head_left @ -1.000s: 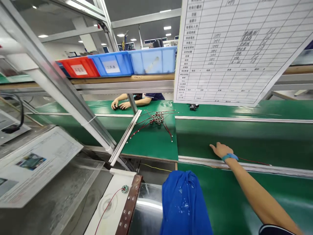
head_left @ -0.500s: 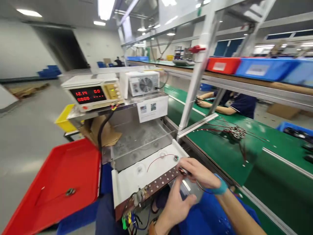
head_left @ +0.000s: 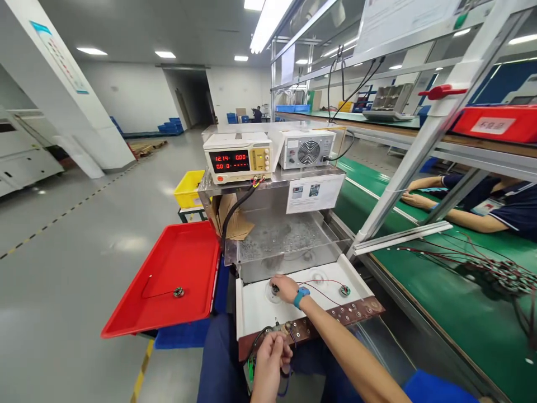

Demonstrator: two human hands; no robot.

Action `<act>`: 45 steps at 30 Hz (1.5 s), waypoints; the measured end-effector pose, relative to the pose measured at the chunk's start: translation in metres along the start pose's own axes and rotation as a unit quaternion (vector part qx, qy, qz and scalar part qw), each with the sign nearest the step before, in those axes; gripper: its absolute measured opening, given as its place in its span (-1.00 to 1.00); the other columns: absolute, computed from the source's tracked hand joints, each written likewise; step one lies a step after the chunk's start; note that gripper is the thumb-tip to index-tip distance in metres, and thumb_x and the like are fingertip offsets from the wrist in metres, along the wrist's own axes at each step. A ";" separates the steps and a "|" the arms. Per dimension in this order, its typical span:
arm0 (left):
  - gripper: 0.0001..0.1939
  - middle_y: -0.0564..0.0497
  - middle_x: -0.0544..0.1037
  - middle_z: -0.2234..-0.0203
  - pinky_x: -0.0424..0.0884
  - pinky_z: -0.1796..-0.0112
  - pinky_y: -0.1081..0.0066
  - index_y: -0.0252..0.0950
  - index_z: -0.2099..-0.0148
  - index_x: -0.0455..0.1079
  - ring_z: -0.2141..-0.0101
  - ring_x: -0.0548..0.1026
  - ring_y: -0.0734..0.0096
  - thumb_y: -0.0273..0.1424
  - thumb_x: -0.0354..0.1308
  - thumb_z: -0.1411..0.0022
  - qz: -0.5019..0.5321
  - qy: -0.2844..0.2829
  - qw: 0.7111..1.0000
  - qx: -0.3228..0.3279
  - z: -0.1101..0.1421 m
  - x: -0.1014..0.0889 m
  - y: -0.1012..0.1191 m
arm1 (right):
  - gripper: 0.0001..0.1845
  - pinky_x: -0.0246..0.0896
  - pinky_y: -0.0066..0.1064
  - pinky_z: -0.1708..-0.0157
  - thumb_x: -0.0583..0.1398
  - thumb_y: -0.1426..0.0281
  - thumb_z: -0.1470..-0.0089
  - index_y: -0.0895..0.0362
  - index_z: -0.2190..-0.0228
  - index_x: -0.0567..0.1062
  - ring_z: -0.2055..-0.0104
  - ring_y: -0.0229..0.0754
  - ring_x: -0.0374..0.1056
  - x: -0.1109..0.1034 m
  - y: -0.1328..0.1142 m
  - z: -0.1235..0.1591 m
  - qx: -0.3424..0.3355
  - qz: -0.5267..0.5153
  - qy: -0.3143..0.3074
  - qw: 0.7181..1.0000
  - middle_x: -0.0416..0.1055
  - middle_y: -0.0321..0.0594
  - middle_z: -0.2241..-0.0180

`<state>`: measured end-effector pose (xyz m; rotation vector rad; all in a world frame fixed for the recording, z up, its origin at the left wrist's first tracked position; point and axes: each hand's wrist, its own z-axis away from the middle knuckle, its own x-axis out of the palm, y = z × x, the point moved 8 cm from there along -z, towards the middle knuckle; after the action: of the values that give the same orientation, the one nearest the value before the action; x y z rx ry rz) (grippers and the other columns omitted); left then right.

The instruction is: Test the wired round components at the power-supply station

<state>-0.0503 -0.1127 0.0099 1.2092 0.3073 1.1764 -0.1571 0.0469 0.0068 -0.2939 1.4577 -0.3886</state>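
White fixture plate (head_left: 255, 305) is my reference. Biggest thing near it: red tray (head_left: 184, 268) to its left, one small wired stator (head_left: 179, 291) lying in it. Behind the plate, the meter with red digits (head_left: 237, 160) on the steel shelf. On the plate's right part, a second stator (head_left: 344, 290) with red lead. My right hand (head_left: 285, 288) is on the plate's middle, fingers closed on a small dark part (head_left: 275, 289). My left hand (head_left: 271, 358) is at the plate's front edge, pinching wires (head_left: 280, 328) at the brown terminal strip (head_left: 335, 319).
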 end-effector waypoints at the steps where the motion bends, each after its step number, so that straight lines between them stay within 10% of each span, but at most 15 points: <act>1: -0.42 0.07 0.46 0.60 0.29 0.47 0.49 -0.31 0.33 0.42 0.51 0.44 0.48 0.13 0.31 0.12 0.001 -0.007 1.000 -0.005 0.000 -0.003 0.000 | -0.55 0.11 -0.41 0.19 0.14 0.65 0.08 0.09 0.14 0.49 0.10 -0.11 0.34 0.004 -0.002 -0.001 -0.013 0.019 -0.010 1.000 0.45 -0.14 0.10; 13: -0.46 0.06 0.47 0.61 0.27 0.47 0.49 -0.31 0.36 0.45 0.53 0.43 0.49 0.10 0.29 0.07 0.000 -0.023 0.999 -0.024 0.008 0.017 -0.027 | -0.32 0.21 -0.31 0.09 0.11 0.61 0.02 0.08 -0.16 0.31 0.00 -0.03 0.35 0.016 0.011 0.009 -0.034 0.038 -0.034 0.998 0.41 -0.01 0.00; 21: -0.32 -0.22 0.63 0.20 0.40 0.15 0.26 -0.33 0.11 0.48 0.15 0.55 0.16 0.14 0.26 0.07 -0.088 -0.022 0.996 -0.012 0.007 0.032 -0.007 | -0.76 0.15 -0.41 0.43 0.20 0.54 0.09 0.13 0.29 0.43 0.46 -0.20 0.34 -0.037 0.048 0.050 0.207 -0.242 0.012 0.948 0.42 -0.18 0.49; 24: -0.22 -0.30 0.57 0.03 0.34 -0.01 0.15 -0.33 0.03 0.44 0.00 0.50 0.06 0.18 0.25 0.12 -0.109 -0.060 0.992 -0.034 0.013 0.057 0.002 | -0.92 -0.13 -0.55 0.66 0.13 0.44 -0.02 0.12 0.35 0.34 0.71 -0.41 -0.05 -0.022 0.030 0.060 0.222 -0.439 -0.056 0.869 0.26 -0.41 0.63; 27: -0.21 -0.31 0.57 0.06 0.38 0.06 0.17 -0.36 0.00 0.39 0.06 0.53 0.09 0.19 0.20 0.06 -0.091 -0.110 0.986 -0.082 0.018 0.075 -0.003 | -0.92 -0.36 -0.61 0.71 0.12 0.46 0.00 0.12 0.41 0.27 0.72 -0.49 -0.25 -0.010 0.006 0.065 0.238 -0.663 -0.058 0.707 0.18 -0.49 0.64; 31: -0.34 -0.11 0.54 0.34 0.37 0.33 0.34 -0.33 0.16 0.36 0.34 0.51 0.29 0.17 0.17 0.02 -0.118 -0.005 0.993 -0.029 0.009 0.051 -0.005 | -0.86 -0.41 -0.65 0.73 0.11 0.53 -0.02 0.12 0.46 0.21 0.72 -0.51 -0.27 -0.003 -0.011 0.065 0.254 -0.777 -0.041 0.575 0.17 -0.50 0.63; 37: -0.58 -0.08 0.49 0.28 0.39 0.14 0.23 -0.26 0.10 0.28 0.26 0.48 0.26 -0.04 0.11 -0.18 -0.236 0.148 0.950 0.138 0.011 0.013 0.023 | -0.81 -0.34 -0.71 0.77 0.03 0.66 -0.09 0.15 0.44 0.21 0.70 -0.52 -0.16 0.002 -0.019 0.063 0.254 -0.849 -0.060 0.460 0.21 -0.41 0.55; 42: -0.51 -0.25 0.41 -0.12 0.30 -0.07 0.14 -0.27 -0.11 0.30 -0.09 0.39 0.09 -0.17 0.14 -0.18 -0.293 0.071 0.941 0.151 0.008 0.031 0.035 | -0.78 -0.24 -0.76 0.78 0.03 0.69 -0.11 0.15 0.42 0.21 0.69 -0.52 -0.12 0.001 -0.026 0.057 0.212 -0.889 -0.077 0.398 0.11 -0.44 0.55; 45: -0.66 -0.18 0.58 0.10 0.35 0.01 0.18 -0.27 0.06 0.43 0.05 0.49 0.12 -0.20 0.13 -0.18 -0.293 0.009 0.945 0.145 0.002 0.049 0.037 | -0.78 -0.20 -0.77 0.79 0.02 0.70 -0.12 0.15 0.41 0.22 0.69 -0.51 -0.11 -0.002 -0.027 0.053 0.201 -0.903 -0.077 0.371 0.09 -0.45 0.54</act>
<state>-0.0480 -0.0775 0.0598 1.2377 0.8168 0.6335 -0.1066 0.0208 0.0251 -1.4466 0.0948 -2.3578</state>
